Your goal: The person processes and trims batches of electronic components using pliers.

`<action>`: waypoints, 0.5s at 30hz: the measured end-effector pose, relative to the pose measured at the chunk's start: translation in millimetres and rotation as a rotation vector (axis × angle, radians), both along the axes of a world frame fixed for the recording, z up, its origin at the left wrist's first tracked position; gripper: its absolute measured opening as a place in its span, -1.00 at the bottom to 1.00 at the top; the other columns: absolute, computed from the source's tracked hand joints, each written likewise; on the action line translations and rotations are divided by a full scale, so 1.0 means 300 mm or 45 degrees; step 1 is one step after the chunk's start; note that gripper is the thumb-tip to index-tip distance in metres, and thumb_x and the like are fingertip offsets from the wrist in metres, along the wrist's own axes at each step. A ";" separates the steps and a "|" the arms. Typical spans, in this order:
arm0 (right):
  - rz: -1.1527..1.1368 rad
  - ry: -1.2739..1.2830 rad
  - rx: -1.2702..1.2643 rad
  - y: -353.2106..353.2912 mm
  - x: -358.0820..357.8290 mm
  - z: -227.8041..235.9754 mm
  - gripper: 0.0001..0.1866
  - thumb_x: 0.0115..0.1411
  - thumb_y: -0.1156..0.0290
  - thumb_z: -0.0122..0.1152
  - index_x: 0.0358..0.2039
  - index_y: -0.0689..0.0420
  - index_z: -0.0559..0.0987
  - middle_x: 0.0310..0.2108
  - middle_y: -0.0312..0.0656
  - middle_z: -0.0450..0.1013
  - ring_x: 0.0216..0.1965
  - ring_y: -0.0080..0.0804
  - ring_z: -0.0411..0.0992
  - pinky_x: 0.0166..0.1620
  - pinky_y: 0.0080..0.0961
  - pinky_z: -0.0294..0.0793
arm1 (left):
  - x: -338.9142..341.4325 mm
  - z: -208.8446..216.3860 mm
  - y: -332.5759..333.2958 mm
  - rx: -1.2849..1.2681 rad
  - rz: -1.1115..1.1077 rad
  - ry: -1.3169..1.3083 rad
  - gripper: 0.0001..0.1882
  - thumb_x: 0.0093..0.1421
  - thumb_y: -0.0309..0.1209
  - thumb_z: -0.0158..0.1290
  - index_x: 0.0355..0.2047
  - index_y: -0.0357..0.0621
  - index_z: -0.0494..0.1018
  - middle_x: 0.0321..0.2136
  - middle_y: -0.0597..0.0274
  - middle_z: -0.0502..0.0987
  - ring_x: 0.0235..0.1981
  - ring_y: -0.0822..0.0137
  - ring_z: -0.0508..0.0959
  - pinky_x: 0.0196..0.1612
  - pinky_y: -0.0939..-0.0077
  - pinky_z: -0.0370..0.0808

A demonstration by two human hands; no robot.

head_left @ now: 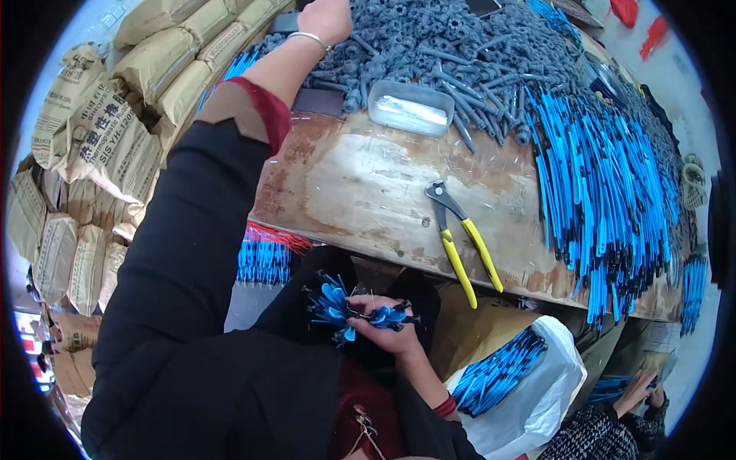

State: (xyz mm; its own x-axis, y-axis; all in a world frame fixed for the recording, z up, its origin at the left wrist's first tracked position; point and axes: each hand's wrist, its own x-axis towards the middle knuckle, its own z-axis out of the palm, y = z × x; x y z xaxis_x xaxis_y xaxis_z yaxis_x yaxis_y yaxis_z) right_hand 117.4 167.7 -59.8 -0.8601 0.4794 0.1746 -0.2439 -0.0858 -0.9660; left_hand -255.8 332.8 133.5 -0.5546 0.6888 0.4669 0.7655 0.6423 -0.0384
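The right hand [392,331] squeezes a bunch of blue sticks [331,305] with black ends, just above the lap. The left hand [326,21] reaches far across the table [353,188], near a big heap of gray plastic parts [429,34]; I cannot tell if its fingers pinch anything. Yellow-handled pliers [462,238] lie by the table's near edge. More blue sticks are piled to the right.

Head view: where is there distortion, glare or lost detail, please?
Head view: the front edge of the table bends gently with fisheye distortion, and the corners are black. Head view: the pliers look fairly sharp; the black jacket loses detail. Head view: the table's pale patch may be glare or wear.
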 end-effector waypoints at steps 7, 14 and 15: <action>-0.099 0.165 0.186 -0.028 0.018 0.077 -0.81 -0.14 0.53 0.35 -0.51 0.22 0.49 -0.38 -0.10 0.53 -0.42 -0.39 0.52 -0.31 -0.53 0.49 | 0.264 0.132 -0.379 0.434 -1.229 -1.130 -0.72 0.07 -0.48 0.00 -0.16 -0.20 0.43 -0.39 0.18 0.53 -0.44 0.36 0.52 -0.35 0.48 0.46; 0.066 0.066 0.338 -0.132 0.009 0.103 -0.73 -0.19 0.51 0.35 -0.39 0.22 0.56 -0.44 -0.17 0.52 -0.48 -0.42 0.50 -0.35 -0.58 0.47 | 0.559 -0.291 -0.961 0.330 -0.994 -2.113 -0.63 0.07 -0.49 0.09 -0.06 -0.20 0.43 -0.38 0.37 0.48 -0.38 0.59 0.42 -0.28 0.71 0.35; 0.079 0.080 0.322 -0.153 0.001 0.109 -0.74 -0.19 0.51 0.36 -0.40 0.22 0.57 -0.45 -0.19 0.52 -0.49 -0.47 0.49 -0.35 -0.60 0.46 | 0.573 -0.326 -1.012 0.405 -0.981 -2.299 -0.62 0.07 -0.50 0.09 -0.06 -0.20 0.42 -0.37 0.37 0.48 -0.36 0.59 0.42 -0.26 0.72 0.36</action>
